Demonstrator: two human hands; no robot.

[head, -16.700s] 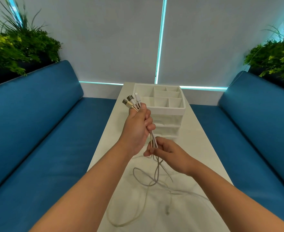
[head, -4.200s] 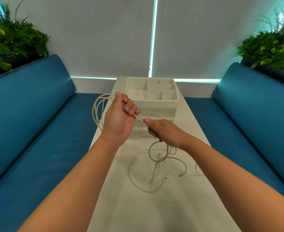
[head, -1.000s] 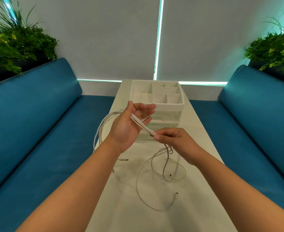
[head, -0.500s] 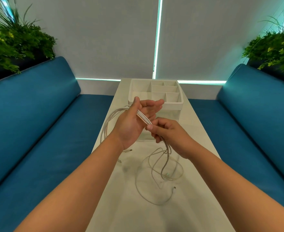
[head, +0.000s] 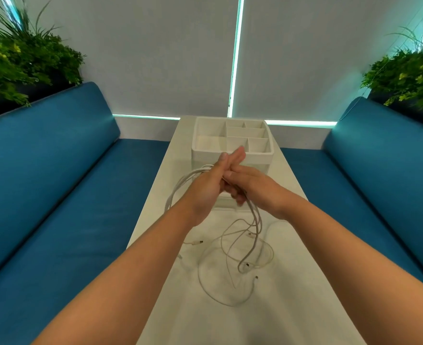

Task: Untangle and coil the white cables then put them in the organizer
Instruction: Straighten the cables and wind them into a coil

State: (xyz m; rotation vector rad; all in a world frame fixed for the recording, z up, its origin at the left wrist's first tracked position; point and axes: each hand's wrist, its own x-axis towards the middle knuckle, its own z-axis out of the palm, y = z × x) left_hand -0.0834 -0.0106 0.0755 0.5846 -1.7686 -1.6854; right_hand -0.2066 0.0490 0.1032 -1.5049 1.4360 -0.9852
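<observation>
Since half a second ago the right hand (head: 257, 189) has slid up against the left hand (head: 211, 185), so the two now meet above the table with the thin white cables (head: 254, 220) between them. The right fingers curl round the bundle, while the left hand's fingers are straight, its palm pressed to the strands. From the left hand smooth loops arc outward, and below the right hand slack strands with small metal plugs trail in loose curls on the matte white table (head: 305, 295); just beyond the hands stands the white plastic organizer (head: 205, 151), its square compartments open-topped.
</observation>
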